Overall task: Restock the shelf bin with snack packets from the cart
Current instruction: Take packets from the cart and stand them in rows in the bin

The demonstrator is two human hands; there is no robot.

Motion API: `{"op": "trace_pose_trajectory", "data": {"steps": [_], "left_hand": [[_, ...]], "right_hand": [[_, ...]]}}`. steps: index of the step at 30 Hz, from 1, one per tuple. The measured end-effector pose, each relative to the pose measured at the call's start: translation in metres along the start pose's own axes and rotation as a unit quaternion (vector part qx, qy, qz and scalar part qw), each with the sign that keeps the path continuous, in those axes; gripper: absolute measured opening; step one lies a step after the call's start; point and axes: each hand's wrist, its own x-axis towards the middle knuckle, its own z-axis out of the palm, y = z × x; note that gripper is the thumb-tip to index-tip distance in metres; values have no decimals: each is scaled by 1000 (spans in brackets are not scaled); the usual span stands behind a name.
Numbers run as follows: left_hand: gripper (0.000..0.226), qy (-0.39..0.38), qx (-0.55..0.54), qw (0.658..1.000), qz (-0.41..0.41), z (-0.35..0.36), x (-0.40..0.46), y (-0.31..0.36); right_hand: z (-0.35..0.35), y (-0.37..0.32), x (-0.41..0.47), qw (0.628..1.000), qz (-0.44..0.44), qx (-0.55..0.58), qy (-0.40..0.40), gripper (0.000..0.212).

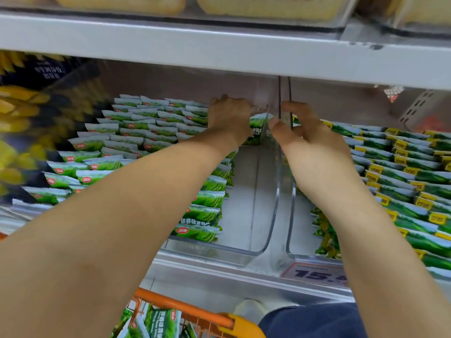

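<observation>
A clear shelf bin (219, 250) holds rows of green snack packets (136, 132) on its left side; its right side shows bare floor. My left hand (229, 118) reaches to the back of the bin with fingers curled down, gripping a few green packets (257, 125) that stand against the right wall. My right hand (310, 145) is at the top of that clear wall, thumb on the inner side and fingers on the outer side, pinching it. More green packets (163, 323) lie in the orange cart (183, 306) below.
A neighbouring clear bin on the right holds green packets with yellow labels (402, 172). Blurred yellow and dark bags (24, 118) fill the left. The upper shelf board (219, 45) hangs low over the bins. A price tag (314, 274) sits on the shelf's front edge.
</observation>
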Motion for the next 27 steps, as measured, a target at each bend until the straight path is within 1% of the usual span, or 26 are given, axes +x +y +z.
{"op": "trace_pose_trajectory", "data": {"steps": [1, 3, 5, 8, 10, 12, 13, 14, 16, 17, 18, 20, 22, 24, 25, 27], "left_hand": [[24, 8, -24, 1000, -3, 1, 0, -2], [24, 30, -105, 994, -12, 1, -1, -8], [28, 37, -161, 986, -3, -5, -4, -12], [34, 59, -193, 979, 9, -22, -12, -15], [30, 83, -219, 972, 8, -40, -23, -20], [24, 85, -220, 972, 9, -61, -44, -30], [19, 69, -225, 972, 10, -71, -59, -37], [16, 40, -231, 972, 15, -83, -77, -45], [14, 5, -225, 973, 56, -107, -118, -62], [14, -7, -206, 975, 81, -120, -140, -70], [14, -29, -185, 977, 98, -131, -161, -79], [15, -83, -158, 978, 106, -150, -203, -98], [16, -128, -150, 977, 82, -167, -239, -117], [21, -175, -136, 974, 52, -176, -272, -135], [25, -202, -114, 972, 41, -179, -287, -141], [35, -265, -44, 963, 25, -179, -315, -150]], "right_hand": [[0, 0, 0, 1000, -1, -4, -1, 35], [0, 1, 0, 1000, -3, -9, -4, 37], [0, 1, 0, 1000, -6, -9, 0, 37], [0, -1, -2, 1000, -8, -16, 1, 37], [-1, -1, -4, 1000, -6, -15, -3, 36], [-4, -3, -8, 999, -14, -30, -6, 33], [-4, -5, -11, 997, -25, -66, -7, 33], [-5, -7, -17, 992, -42, -123, -9, 39], [-3, -13, -36, 969, -90, -229, -6, 52], [0, -18, -48, 959, -121, -257, 2, 55], [4, -23, -60, 952, -153, -264, 8, 54], [17, -32, -88, 954, -197, -225, 1, 43], [30, -42, -111, 959, -235, -158, -3, 30], [42, -54, -130, 953, -273, -125, -23, 24], [49, -63, -137, 949, -285, -122, -53, 25], [63, -82, -150, 928, -304, -150, -153, 33]]}}
